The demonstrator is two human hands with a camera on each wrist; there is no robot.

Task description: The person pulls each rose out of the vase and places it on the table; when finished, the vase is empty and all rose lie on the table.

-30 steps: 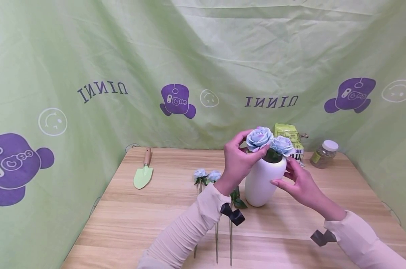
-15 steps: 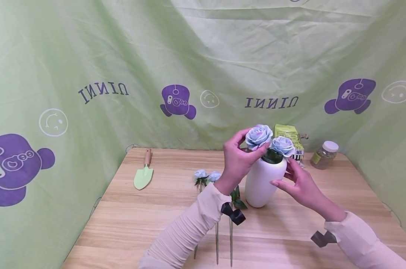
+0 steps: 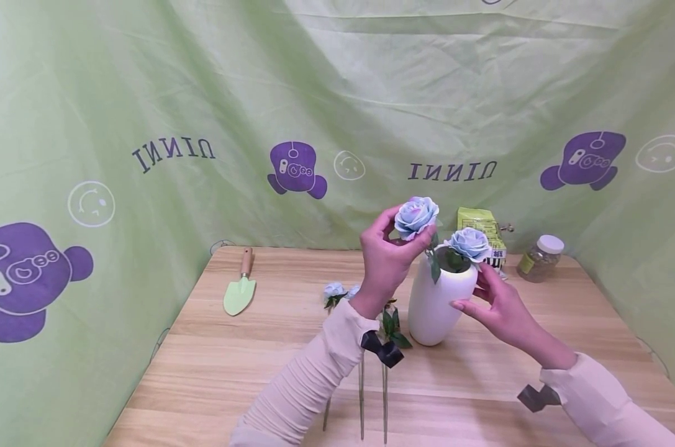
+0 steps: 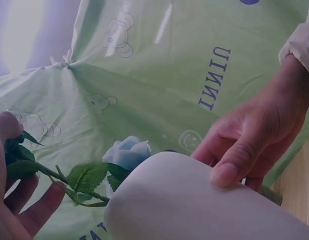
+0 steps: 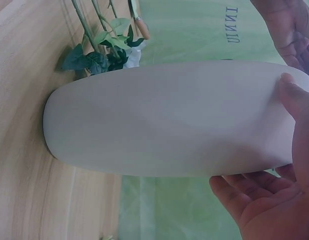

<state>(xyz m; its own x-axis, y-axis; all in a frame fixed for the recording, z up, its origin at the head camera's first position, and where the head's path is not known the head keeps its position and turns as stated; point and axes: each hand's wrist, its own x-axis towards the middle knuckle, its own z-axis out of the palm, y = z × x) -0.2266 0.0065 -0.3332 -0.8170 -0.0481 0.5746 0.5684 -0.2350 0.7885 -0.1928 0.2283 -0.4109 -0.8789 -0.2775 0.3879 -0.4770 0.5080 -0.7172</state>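
Note:
My left hand (image 3: 386,261) pinches a pale blue rose (image 3: 415,217) just under its bloom, above and left of a white vase (image 3: 439,304). In the left wrist view the leafy stem (image 4: 97,196) of that rose runs down into the vase mouth. A second blue rose (image 3: 469,243) stands in the vase, its bloom over the right side of the rim. Around the upper right of the vase my right hand (image 3: 499,304) holds it, thumb on the near side and fingers behind. The vase appears slightly tilted in the head view.
More blue roses (image 3: 334,290) lie on the wooden table (image 3: 203,372), partly under the left forearm. A green trowel (image 3: 239,295) is at the back left. Behind the vase stand a green packet (image 3: 477,218) and a lidded jar (image 3: 541,259). A green cloth hangs behind.
My left hand has risen and shifted left with the rose, so its leaves now show above the vase rim. The right hand and vase have hardly moved.

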